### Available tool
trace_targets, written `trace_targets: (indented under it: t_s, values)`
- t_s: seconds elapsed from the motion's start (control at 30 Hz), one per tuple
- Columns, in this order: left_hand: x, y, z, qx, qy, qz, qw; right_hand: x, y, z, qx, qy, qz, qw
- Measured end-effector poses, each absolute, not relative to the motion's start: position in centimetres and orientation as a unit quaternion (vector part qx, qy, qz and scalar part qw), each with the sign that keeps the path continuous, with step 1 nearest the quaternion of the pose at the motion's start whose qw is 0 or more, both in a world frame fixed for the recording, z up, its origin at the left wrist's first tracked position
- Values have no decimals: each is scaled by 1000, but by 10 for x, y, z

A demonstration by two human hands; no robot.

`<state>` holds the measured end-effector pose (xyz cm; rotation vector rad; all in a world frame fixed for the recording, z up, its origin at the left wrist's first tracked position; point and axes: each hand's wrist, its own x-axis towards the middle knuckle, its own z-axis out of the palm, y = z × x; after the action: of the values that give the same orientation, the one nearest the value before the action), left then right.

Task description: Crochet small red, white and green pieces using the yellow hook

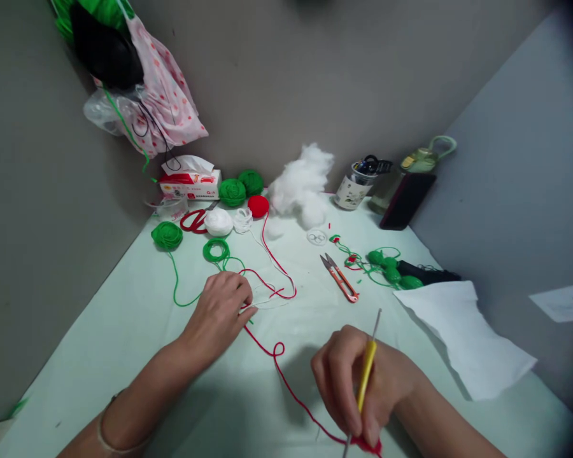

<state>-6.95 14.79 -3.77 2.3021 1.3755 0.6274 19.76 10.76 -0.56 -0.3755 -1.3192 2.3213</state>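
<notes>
My right hand (363,375) is closed around a crochet hook (367,369) with a yellow handle, its thin metal tip pointing up. The same fingers pinch a small red crochet piece (370,445) at the bottom edge of the view. From that piece, red yarn (286,381) runs up across the table to my left hand (222,305). There, the thumb and fingers close on the red yarn, with white and green strands beside them; the exact grip is partly hidden. Beyond that hand, the red yarn loops back to a red yarn ball (258,206).
Green yarn balls (167,236), a white ball (218,222), red-handled scissors (194,221) and a tissue box (191,184) stand back left. White stuffing (300,181) lies behind. Thread snips (340,278), green crochet pieces (391,270), paper (463,331), a pen cup (353,189) and a phone (407,202) are right.
</notes>
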Motion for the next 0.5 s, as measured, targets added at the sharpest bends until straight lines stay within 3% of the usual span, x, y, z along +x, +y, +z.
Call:
trace_targets:
  t_s: [0.1,0.27,0.5]
  values:
    - [-74,148,-30,786,502,264,245,196,106,-9,-149,-442,850,246]
    - [-80,145,-6,560,522,410,496,190,107,-12,-228,-379,826,351]
    - [-71,136,7,484,513,422,569,184,114,-14,-301,-344,801,387]
